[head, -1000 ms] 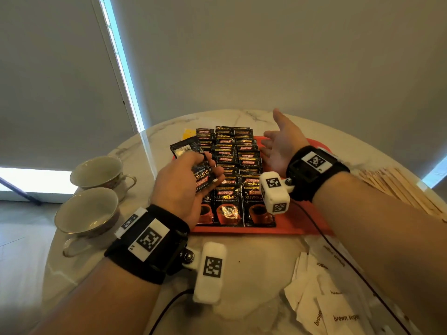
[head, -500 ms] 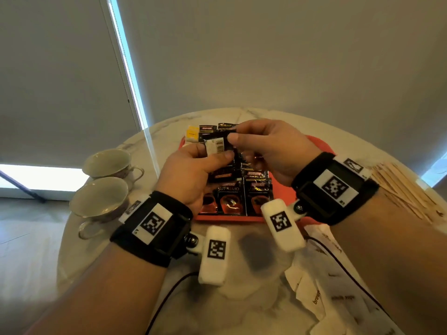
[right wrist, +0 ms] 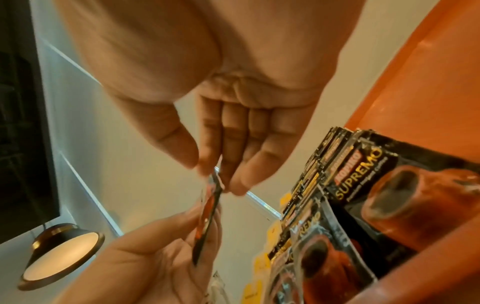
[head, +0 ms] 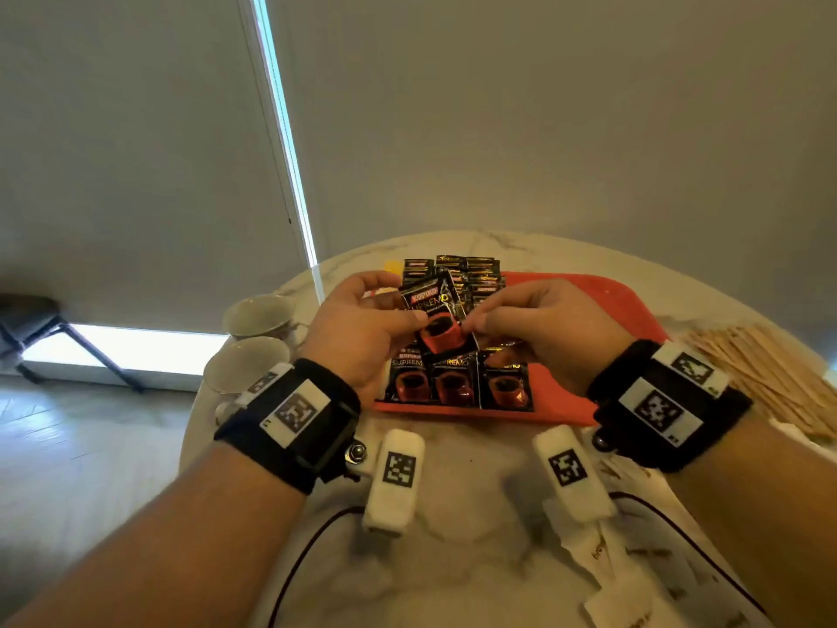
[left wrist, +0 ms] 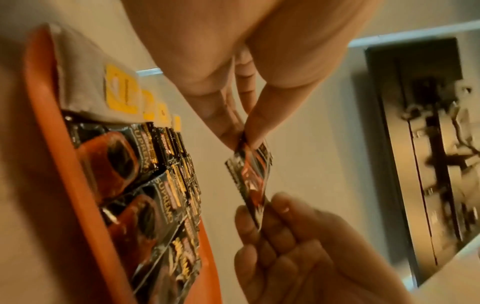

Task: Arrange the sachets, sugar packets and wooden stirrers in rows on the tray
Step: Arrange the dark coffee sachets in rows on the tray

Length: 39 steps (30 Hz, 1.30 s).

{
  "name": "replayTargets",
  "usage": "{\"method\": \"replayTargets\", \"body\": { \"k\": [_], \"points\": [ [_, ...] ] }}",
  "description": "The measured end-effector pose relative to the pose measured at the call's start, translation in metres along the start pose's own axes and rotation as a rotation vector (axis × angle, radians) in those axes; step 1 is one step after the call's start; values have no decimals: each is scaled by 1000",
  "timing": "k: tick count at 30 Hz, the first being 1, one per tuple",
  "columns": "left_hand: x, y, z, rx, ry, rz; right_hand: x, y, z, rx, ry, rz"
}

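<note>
Sachet (head: 435,315) now turned face-up, pinched between left hand (head: 362,339), right hand (head: 543,333), above tray (head: 589,310)

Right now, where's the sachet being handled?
Head view, centre: the sachet is pinched between left hand and right hand, held above the sachet rows on the orange tray.

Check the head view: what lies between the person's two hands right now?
One black coffee sachet, pinched by the left hand and the right hand above the sachet rows on the red tray. Both wrist views confirm it.
</note>
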State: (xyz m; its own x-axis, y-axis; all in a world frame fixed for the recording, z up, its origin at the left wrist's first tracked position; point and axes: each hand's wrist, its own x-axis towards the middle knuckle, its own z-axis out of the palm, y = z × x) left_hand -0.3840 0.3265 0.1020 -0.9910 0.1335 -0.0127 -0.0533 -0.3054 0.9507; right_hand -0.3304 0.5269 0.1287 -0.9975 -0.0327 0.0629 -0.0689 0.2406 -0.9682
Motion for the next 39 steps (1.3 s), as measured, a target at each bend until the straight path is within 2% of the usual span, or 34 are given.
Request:
{"method": "replayTargets", "body": {
  "k": [4, 7, 10, 15, 19, 22, 26, 32, 39],
  "points": [
    [-5, 4, 15, 143, -73, -2, 7, 6, -2, 30, 68, 13],
    [-3, 7, 27, 171, -63, -22, 10, 11, -10, 40, 105, 41],
    [0, 6, 30, 267, -40, 1, 9, 22, -24, -7, 204, 116],
    [-13, -5, 15, 753, -162, 87, -6, 47, -42, 60, 258, 356],
    [-24, -3, 13, 1091, -284, 54, -6, 51, -36, 62, 260, 386],
    [-28, 1, 18, 1169, -349, -6, -3, 52, -30, 24, 237, 415],
    [-31, 4, 26, 1297, -374, 12, -2, 57, -24, -6, 241, 437],
    [-31, 5, 37, 1514, -401, -15, -5, 54, -13, 187, 373, 395],
    [-34, 6, 40, 1576, -432, 24, -16, 49, 0, 345, 342, 385]
  ]
}}
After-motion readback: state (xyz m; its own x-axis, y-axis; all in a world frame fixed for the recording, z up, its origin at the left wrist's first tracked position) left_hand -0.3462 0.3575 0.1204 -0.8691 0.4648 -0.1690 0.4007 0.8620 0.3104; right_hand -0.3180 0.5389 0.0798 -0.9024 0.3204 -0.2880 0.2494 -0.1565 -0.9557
